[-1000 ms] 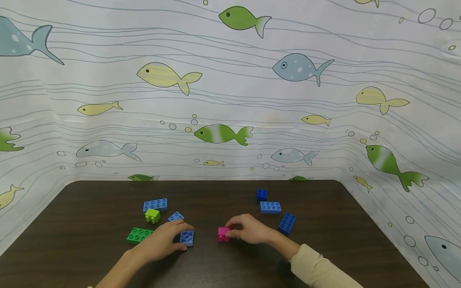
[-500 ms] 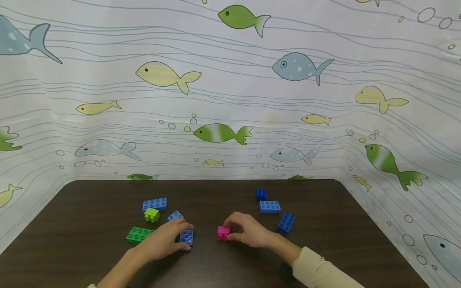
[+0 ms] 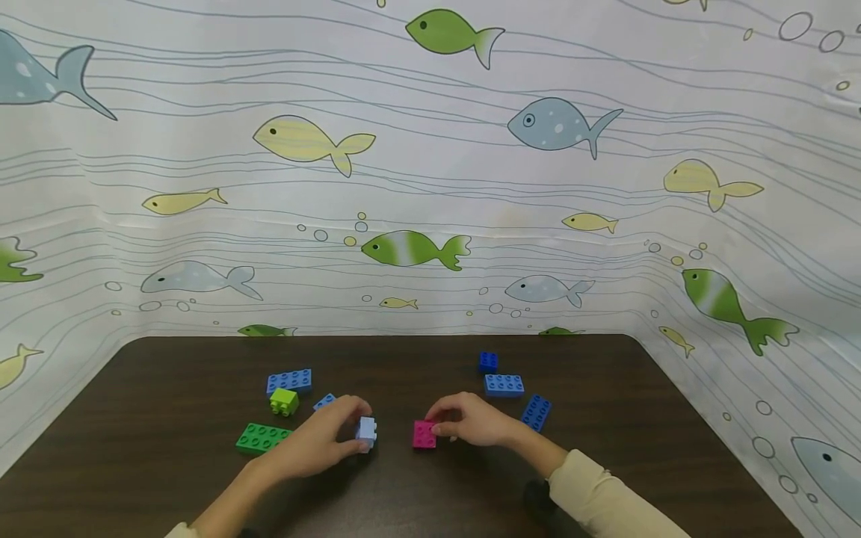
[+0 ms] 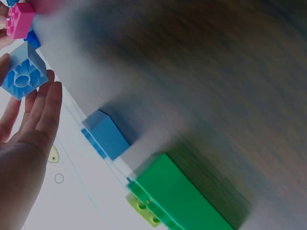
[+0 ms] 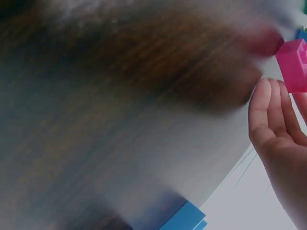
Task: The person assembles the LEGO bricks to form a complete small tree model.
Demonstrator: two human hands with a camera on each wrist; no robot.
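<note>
Light-blue brick, studs now rightward, between tips of left grip

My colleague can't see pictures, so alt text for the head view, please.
Left hand holds a square light blue plastic brick, right hand a square pink plastic brick, over a dark brown table. Blue plastic bricks and green plastic bricks lie nearby.

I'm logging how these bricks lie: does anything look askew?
Yes: the lime brick, between the green brick and a blue brick, lies tipped on its side, studs pointing sideways. Those two sit studs up.
</note>
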